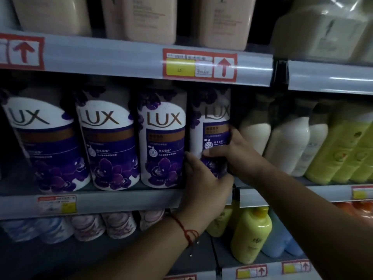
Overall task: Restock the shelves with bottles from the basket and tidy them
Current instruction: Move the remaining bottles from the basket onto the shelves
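Both hands are on one purple Lux bottle (210,130) — the fourth and rightmost of its row, standing upright at the right end of the middle shelf (113,201), close to the front edge. The left hand (203,188), a red string bracelet (186,232) at its wrist, grips the bottle low on its front and left side, fingers curled round it. The right hand (239,156) holds the right side, thumb lying across the label and fingers wrapped behind. The bottle's label is turned a little to the right, while the three other Lux bottles (105,142) to its left face forward, standing just beside one another. On the neighbouring shelf section to the right stand cream bottles (286,142) and yellow-green bottles (343,146) — well back from its front edge. A red-framed price tag (199,64) sits on the front edge of the shelf above.
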Action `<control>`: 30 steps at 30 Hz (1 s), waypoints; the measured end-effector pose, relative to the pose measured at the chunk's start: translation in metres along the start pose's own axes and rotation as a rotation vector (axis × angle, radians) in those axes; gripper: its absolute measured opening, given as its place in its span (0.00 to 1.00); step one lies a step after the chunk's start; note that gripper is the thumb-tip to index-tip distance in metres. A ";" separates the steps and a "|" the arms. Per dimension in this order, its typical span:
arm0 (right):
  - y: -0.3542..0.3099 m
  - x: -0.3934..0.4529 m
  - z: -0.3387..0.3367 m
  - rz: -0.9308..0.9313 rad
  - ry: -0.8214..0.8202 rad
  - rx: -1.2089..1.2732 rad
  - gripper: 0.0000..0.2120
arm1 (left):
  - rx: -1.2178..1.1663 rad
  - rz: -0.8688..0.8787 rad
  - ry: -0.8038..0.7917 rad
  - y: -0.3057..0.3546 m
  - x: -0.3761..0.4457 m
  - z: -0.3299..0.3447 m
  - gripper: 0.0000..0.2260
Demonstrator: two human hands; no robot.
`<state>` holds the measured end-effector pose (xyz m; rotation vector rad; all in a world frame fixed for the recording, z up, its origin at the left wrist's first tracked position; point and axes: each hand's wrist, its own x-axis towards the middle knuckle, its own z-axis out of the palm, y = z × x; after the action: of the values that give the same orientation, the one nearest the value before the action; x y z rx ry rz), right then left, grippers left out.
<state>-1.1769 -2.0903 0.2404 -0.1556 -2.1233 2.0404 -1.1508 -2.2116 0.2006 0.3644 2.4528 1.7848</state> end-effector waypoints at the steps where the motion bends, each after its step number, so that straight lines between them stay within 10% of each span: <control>1: 0.001 0.002 0.001 -0.001 0.015 0.001 0.34 | 0.039 -0.002 -0.004 0.000 0.001 0.002 0.52; 8: 0.009 0.013 0.014 0.007 0.048 0.218 0.34 | 0.228 -0.076 -0.061 0.005 0.001 0.012 0.54; 15: 0.044 -0.003 0.012 0.096 0.090 -0.152 0.20 | 0.279 -0.096 -0.044 0.005 0.006 0.014 0.49; 30: 0.044 0.001 0.010 0.106 0.132 -0.132 0.21 | 0.301 -0.038 -0.122 -0.008 0.047 -0.004 0.56</control>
<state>-1.1824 -2.0982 0.1960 -0.4194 -2.2094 1.8864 -1.1985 -2.2064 0.1975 0.4299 2.6210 1.3348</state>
